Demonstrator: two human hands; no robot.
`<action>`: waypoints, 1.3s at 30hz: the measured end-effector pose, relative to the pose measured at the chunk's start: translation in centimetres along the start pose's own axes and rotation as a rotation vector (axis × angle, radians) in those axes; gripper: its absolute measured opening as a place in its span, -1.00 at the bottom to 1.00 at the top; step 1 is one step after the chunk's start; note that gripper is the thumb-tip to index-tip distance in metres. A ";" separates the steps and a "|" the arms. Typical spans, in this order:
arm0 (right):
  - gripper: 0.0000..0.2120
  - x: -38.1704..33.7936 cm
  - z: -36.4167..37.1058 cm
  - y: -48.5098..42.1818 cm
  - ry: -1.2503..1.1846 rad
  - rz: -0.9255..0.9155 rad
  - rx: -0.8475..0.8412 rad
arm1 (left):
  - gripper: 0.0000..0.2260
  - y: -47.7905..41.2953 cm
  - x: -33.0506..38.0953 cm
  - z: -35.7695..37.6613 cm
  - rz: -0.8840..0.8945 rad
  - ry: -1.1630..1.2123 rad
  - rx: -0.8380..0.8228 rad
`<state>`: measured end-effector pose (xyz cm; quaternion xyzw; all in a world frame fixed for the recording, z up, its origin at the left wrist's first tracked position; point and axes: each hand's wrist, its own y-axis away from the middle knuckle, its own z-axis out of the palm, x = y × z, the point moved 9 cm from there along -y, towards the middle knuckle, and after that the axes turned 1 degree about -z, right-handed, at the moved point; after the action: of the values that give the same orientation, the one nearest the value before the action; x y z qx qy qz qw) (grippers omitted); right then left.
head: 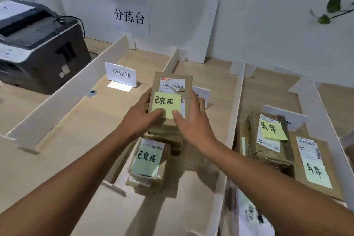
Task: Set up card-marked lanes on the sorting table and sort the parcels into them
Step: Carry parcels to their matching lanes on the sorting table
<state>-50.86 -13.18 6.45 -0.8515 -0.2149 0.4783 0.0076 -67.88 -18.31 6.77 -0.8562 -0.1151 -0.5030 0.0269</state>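
Both my left hand [141, 114] and right hand [193, 120] clasp the flat brown cardboard parcel with yellow note [173, 82] atop the stack [164, 134] beneath them; lanes [82, 113] carded, sorting looks nearly finished.

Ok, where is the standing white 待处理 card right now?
In the head view, the 待处理 card stands near the back of the left lane, between the printer and the parcel gripped by the left hand and right hand.
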 end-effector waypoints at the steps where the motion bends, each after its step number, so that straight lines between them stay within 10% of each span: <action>1: -0.24 0.6 1.0 -0.7 0.014 0.038 0.009 | -0.41 -1.3 -0.9 -0.2 0.003 0.000 -0.024; 18: -0.26 5.1 4.7 -2.3 0.093 0.208 -0.052 | -0.49 -7.5 -6.2 0.0 0.067 -0.099 -0.051; 25: -0.30 2.3 -10.3 6.2 0.391 0.117 0.132 | -0.21 -1.0 8.0 3.4 0.392 -0.219 -0.012; 39: -0.32 1.5 -50.4 50.3 0.838 0.390 0.616 | -0.04 31.3 37.4 44.3 0.960 -0.361 -0.504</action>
<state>9.09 -48.56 21.57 -0.9513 0.1182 0.1319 0.2525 -5.51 -35.24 19.56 -0.8649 0.4073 -0.2921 0.0271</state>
